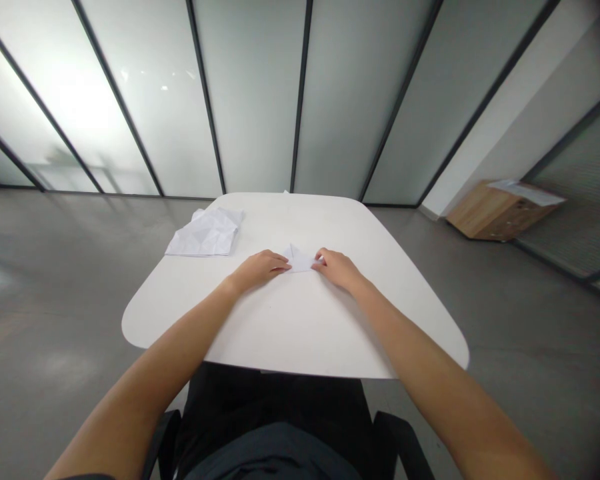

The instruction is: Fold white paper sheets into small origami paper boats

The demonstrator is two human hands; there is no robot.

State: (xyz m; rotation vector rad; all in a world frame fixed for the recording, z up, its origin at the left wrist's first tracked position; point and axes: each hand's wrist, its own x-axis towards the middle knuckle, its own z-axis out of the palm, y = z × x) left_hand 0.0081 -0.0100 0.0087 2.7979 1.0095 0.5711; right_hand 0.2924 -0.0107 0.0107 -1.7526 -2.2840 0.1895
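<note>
A small folded sheet of white paper (pixel 300 261) lies on the white table in front of me, its upper edge coming to a point. My left hand (pixel 263 268) has its fingers closed on the paper's left corner. On the opposite side, my right hand (pixel 337 268) pinches the right corner between thumb and fingers. Both hands rest low, close to the tabletop. The fingertips hide the paper's two side corners.
Creased white paper sheets (pixel 207 232) lie at the table's left edge. The white table (pixel 300 327) has rounded corners. Beyond it stands a frosted glass wall (pixel 253 93). A brown box (pixel 495 210) with papers on top sits on the floor at right.
</note>
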